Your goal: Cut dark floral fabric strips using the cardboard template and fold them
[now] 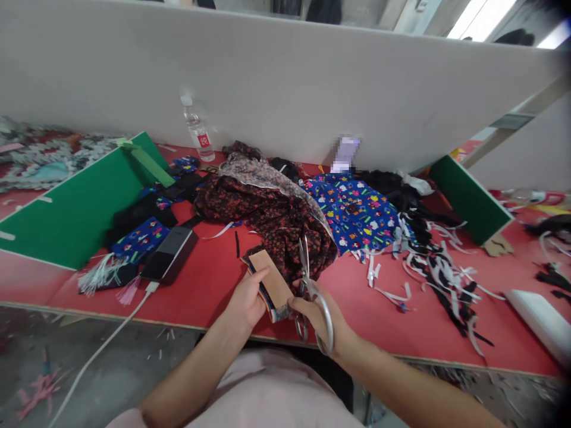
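Near the table's front edge, my left hand (250, 297) grips a tan cardboard piece (270, 278) with dark fabric and a multicoloured striped edge beneath it. My right hand (319, 312) holds metal scissors (304, 261), blades pointing away from me and slightly apart; its thumb and finger also pinch the lower right corner of the cardboard piece. Just beyond both hands lies dark floral fabric (267, 214). Blue patterned fabric (354, 211) is spread to its right.
A water bottle (198, 131) and a phone (345, 154) stand against the grey partition. Green boards (84, 208) flank the red table (357, 309). A power bank (170, 254) with a white cable lies left. Black and white scraps (446, 279) lie right.
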A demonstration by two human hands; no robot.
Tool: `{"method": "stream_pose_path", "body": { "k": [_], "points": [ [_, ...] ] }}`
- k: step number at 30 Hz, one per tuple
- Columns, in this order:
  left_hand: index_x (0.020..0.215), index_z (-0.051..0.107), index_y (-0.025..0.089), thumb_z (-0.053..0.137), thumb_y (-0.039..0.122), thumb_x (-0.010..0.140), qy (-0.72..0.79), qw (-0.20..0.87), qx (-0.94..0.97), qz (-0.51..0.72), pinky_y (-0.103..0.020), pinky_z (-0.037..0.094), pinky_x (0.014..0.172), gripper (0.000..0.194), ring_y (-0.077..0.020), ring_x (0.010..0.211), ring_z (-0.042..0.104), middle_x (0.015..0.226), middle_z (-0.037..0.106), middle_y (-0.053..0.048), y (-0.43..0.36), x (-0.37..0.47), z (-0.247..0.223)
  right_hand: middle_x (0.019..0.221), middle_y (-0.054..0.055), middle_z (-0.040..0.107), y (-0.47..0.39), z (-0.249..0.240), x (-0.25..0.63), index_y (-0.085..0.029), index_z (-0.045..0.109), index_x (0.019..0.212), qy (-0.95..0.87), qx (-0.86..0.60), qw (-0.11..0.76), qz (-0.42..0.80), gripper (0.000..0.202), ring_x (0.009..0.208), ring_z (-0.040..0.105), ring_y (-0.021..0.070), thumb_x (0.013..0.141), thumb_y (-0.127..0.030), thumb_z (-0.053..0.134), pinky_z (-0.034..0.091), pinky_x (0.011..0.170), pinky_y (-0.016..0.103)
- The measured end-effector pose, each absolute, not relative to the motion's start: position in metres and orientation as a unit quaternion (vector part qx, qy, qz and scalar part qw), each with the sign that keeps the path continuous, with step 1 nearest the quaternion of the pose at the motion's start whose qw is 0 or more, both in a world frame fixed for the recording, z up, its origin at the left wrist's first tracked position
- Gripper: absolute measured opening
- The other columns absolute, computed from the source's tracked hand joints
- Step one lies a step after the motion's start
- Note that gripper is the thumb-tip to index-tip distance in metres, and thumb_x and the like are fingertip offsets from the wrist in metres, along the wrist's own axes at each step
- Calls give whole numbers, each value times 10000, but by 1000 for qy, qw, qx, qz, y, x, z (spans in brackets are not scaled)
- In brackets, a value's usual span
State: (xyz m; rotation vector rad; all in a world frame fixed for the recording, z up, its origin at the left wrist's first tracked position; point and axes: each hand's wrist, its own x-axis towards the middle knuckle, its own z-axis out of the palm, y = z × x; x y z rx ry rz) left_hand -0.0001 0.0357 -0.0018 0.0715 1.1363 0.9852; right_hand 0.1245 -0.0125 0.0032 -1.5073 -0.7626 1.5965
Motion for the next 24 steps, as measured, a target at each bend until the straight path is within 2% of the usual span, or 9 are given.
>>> {"method": "stream_pose_path", "body": {
  "k": [4, 7, 10, 17, 24],
  "points": [
    [984, 564, 151, 520, 90, 804, 529, 714, 55, 455, -342, 548, 649, 195, -168, 564, 653, 680, 679, -35, 40, -7, 1, 685, -38, 590, -12, 4, 132, -184, 479, 901, -330, -572, 355, 662, 392, 528, 574, 112, 675, -442, 669, 374, 439, 196],
    [1010, 568, 166, 528, 60, 785, 523, 702, 74, 478, -369, 556, 680, 253, -179, 607, 671, 732, 698, -39, 46, -17, 5, 610, -41, 553, -14, 6, 146, -180, 494, 860, -363, -572, 310, 667, 468, 467, 530, 100, 740, -631, 541, 354, 400, 194],
    [1027, 573, 158, 527, 52, 780, 540, 692, 77, 472, -387, 561, 681, 272, -185, 590, 672, 726, 703, -45, 51, -27, 9, 576, -34, 542, -19, 7, 163, -168, 511, 871, -392, -564, 266, 676, 581, 424, 498, 92, 755, -729, 411, 337, 368, 189],
    [1062, 565, 131, 511, 73, 808, 566, 686, 80, 450, -340, 563, 659, 266, -177, 557, 672, 666, 698, -46, 53, -33, 14, 523, -45, 492, -29, -2, 179, -141, 556, 892, -404, -504, 210, 734, 704, 360, 405, 56, 745, -785, 314, 281, 339, 165],
    [1095, 552, 147, 522, 74, 806, 568, 691, 78, 440, -347, 564, 663, 300, -185, 580, 681, 690, 706, -44, 49, -31, 14, 510, -53, 465, -22, -1, 169, -147, 552, 794, -381, -488, 222, 753, 680, 348, 377, 47, 753, -780, 305, 278, 341, 162]
  ]
}}
